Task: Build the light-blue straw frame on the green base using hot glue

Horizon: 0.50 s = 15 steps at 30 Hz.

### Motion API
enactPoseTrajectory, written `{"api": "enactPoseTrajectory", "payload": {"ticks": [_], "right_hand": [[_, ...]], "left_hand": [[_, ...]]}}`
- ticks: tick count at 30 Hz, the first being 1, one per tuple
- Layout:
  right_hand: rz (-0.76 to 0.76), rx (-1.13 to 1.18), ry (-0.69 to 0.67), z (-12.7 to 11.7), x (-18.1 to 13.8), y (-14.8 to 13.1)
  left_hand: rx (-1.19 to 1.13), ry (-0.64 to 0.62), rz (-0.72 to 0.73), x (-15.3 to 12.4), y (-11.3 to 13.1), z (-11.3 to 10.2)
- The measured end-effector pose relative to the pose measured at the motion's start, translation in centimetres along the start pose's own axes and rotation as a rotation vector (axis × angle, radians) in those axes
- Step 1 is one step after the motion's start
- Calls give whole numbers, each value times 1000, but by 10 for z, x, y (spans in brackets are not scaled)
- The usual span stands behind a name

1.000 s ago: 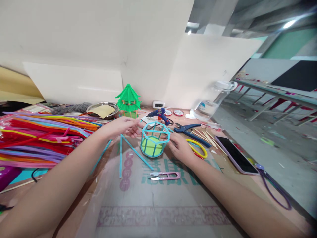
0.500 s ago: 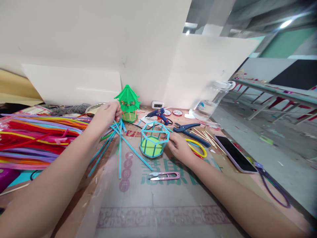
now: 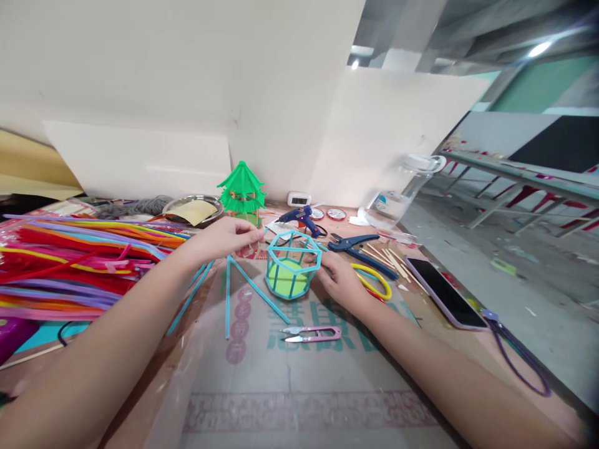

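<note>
A light-blue eight-sided frame with a lime-green base stands in front of me. It looks built from pipe cleaners. My right hand grips its right side, the fingertips partly behind the uprights. Just left of the frame, my left hand is closed with the fingertips together; whatever they may pinch is too small to make out. Blue pipe cleaners lie below that hand. Behind it a green model pavilion with a tiered roof stands partly covered. Pink thread snips lie on the table nearer me.
Left, a heap of coloured pipe cleaners covers the table beside a metal dish. Behind the frame are a glue gun and a small clock. Cutting pliers, wooden sticks, a phone and a water bottle stretch along the right.
My left hand has moved right and slightly down, from beside the pavilion to near the blue frame, uncovering the metal dish. My right hand stays on the frame.
</note>
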State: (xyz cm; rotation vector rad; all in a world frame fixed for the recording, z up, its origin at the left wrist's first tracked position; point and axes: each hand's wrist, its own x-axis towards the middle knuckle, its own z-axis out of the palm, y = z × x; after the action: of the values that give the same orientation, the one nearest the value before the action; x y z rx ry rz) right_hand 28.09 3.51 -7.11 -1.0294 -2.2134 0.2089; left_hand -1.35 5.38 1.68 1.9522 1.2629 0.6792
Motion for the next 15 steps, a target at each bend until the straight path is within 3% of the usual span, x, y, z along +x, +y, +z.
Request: {"api": "enactPoseTrajectory", "payload": {"ticks": [4,8,15], "right_hand": [[4,1,-10,0,0,0],[10,3,-17,0,0,-1],[21,3,-14,0,1,-1]], "left_hand": [[-203,-161,-121,2,4,9],[-309,-165,-189,5,3,14],[-259,-146,-137,6,0,21]]}}
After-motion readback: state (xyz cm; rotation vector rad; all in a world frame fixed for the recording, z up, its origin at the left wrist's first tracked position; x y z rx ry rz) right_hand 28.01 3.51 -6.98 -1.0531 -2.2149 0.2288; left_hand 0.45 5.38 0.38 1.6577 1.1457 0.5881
